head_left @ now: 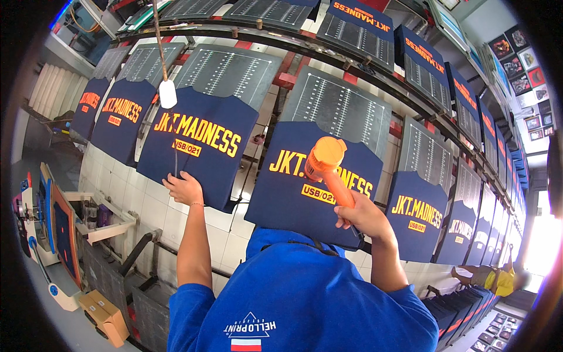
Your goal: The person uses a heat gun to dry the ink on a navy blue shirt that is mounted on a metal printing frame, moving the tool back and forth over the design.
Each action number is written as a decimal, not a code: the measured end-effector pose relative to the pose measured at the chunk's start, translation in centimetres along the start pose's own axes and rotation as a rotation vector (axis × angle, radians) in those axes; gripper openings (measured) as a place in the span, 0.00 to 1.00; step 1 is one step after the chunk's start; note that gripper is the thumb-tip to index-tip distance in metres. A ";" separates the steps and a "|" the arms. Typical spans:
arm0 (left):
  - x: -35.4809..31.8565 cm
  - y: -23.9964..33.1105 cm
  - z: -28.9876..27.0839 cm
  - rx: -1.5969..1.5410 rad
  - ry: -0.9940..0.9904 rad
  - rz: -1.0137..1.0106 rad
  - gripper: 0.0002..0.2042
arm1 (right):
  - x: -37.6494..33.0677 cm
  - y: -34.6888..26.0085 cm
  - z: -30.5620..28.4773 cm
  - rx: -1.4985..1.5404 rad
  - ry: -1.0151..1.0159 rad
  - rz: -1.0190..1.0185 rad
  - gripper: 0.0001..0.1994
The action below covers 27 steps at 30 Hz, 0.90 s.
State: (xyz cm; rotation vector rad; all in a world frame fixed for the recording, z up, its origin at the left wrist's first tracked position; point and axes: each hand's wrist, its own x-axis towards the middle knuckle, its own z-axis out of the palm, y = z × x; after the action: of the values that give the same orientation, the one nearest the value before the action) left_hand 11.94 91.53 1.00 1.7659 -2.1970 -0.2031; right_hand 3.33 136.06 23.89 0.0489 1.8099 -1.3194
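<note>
my right fingers (345,220) wrapped round handle of orange plastic gun-shaped blower (328,163); long axis slants up-left from grip, over navy yellow-lettered fabric shirt (281,202). left fingers (185,184), farther off, half-curled by thin grey cord (175,159); cannot tell if pinching.

Two hands (186,189), one orange blower (335,183), over ten navy shirts (200,154)

Blue short-slv tee (328,299), wht triangle-&-text logo (251,325), red-&-wht patch (246,345), thin bracelet (197,204) (L side)
</note>
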 end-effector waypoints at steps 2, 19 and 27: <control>-0.1 0.3 -0.2 -0.002 -0.015 -0.004 0.26 | 0.2 0.2 -0.1 -0.001 0.011 -0.024 0.16; 0.1 0.2 -0.1 0.006 -0.024 -0.027 0.27 | 2.6 -1.4 -1.0 0.012 0.088 -0.108 0.16; 0.1 -0.2 0.0 0.021 -0.037 -0.028 0.28 | -0.4 -0.6 -0.6 -0.026 -0.002 0.016 0.15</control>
State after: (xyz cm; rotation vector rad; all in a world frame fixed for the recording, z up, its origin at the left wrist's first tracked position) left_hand 12.07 91.39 0.92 1.8189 -2.2084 -0.2212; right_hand 2.89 136.46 24.69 0.0477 1.8214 -1.2837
